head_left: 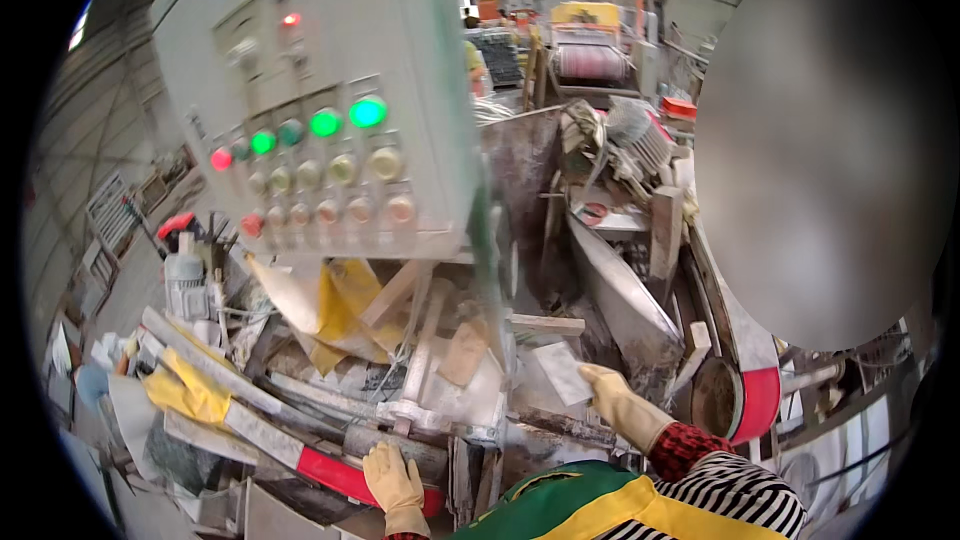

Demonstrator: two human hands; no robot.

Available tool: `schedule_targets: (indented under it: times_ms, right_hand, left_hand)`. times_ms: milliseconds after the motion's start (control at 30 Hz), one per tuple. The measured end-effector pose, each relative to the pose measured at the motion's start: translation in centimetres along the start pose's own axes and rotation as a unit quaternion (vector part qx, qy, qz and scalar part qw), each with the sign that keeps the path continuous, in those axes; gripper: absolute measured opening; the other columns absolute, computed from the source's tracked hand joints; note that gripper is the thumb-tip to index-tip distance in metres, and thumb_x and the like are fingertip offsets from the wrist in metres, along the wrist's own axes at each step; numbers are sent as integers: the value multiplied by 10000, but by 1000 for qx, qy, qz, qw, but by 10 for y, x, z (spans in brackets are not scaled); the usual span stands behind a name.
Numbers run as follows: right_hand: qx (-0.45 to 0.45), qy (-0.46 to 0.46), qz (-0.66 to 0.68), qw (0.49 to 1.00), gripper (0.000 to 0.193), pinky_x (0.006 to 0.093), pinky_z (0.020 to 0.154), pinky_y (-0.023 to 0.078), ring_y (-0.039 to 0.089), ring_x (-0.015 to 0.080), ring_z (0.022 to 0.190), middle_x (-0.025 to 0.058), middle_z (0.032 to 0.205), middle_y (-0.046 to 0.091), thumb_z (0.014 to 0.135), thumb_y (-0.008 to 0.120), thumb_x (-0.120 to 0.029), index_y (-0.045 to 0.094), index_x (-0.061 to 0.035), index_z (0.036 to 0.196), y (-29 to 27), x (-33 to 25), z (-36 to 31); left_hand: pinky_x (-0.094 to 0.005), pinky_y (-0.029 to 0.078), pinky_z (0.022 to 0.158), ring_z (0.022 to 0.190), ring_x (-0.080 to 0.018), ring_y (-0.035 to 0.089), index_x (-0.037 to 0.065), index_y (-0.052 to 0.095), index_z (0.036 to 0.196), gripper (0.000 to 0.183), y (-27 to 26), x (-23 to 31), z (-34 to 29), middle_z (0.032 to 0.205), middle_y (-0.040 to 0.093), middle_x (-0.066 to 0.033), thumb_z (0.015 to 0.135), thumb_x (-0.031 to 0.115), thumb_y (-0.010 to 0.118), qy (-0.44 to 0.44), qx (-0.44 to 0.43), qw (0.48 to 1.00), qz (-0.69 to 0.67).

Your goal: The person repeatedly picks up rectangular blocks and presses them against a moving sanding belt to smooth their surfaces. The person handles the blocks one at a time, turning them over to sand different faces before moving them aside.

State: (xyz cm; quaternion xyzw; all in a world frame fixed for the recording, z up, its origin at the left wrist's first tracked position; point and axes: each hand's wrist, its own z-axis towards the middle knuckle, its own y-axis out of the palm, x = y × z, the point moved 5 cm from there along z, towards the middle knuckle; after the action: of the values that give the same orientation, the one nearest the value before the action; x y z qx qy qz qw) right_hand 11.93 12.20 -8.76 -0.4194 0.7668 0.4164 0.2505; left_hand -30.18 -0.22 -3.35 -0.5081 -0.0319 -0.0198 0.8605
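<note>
— Two gloved hands at work, below a big grey control cabinet (330,90) tilted overhead; rows of round buttons on its face, some lit green (367,113), some red, the rest dull.

— And beneath that?

— Dusty machine bed (400,380), crowded with rails, bars and offcuts, white with powder. Long grey rail with a red end (330,473) running from lower left toward the middle. Curved metal guard (625,295) rising on the right, a wheel with a red rim (755,402) just beside it.

— Left hand?

— Left hand (392,477), in a tan glove, laid flat on the red end of the rail, fingers spread, gripping nothing.

— Right hand?

— Right hand (615,402), same kind of glove, red-checked cuff and striped sleeve behind it, pinching the lower right corner of a small pale stone tile (562,372).

— Where exactly is the tile?

— Right of centre, lying tilted on the bed, below a short wooden bar (545,323) and left of the curved guard. Touching the glove; cannot tell whether lifted clear of the bed.

— Anything smaller?

— Yellow rag (190,390) draped over the rail at left; tan offcut (462,352) near the middle.
</note>
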Motion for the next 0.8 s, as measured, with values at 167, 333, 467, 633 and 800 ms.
schedule_targets:
  times_ms: [167, 333, 467, 633, 800]
  right_hand:
    - [63, -190, 176, 964, 376, 437, 1017, 480, 596, 267, 1174, 127, 1292, 612, 995, 467, -102, 514, -12, 1357, -165, -38, -50]
    - [102, -339, 238, 905, 571, 415, 977, 514, 604, 265, 1164, 107, 1343, 560, 904, 461, 44, 378, -66, 1457, -263, -69, -119]
    - [265, -369, 237, 858, 672, 338, 845, 563, 639, 207, 1013, 77, 1191, 612, 828, 490, 131, 400, -127, 1442, -301, -83, -151]
    - [387, -313, 177, 849, 654, 268, 641, 534, 509, 94, 635, -35, 760, 454, 826, 564, 105, 420, -170, 1401, -352, -79, -147]
    - [527, -266, 98, 801, 659, 262, 616, 512, 474, 86, 606, -36, 726, 444, 791, 582, 87, 432, -153, 1386, -392, -68, -129]
  left_hand:
    - [-511, 367, 931, 1069, -415, 498, -11, 582, 1120, 424, -5, 7, 10, 1155, 563, -231, 762, 202, 657, 22, -10, 999, -25]
    - [-489, 396, 909, 1145, -405, 481, 7, 545, 1215, 405, -15, -9, 14, 1265, 522, -234, 898, 256, 586, -140, 21, 985, 100]
    - [-492, 414, 957, 1228, -394, 474, 93, 508, 1357, 515, 32, -51, -25, 1417, 443, -236, 978, 441, 491, -235, -100, 947, 197]
    - [-499, 445, 921, 1193, -377, 500, 130, 511, 1360, 557, 55, -91, -49, 1400, 455, -201, 968, 522, 454, -158, 0, 955, 251]
    - [-498, 431, 957, 1209, -377, 479, 122, 499, 1366, 579, 59, -86, -38, 1398, 441, -200, 961, 533, 463, -166, -80, 960, 210]
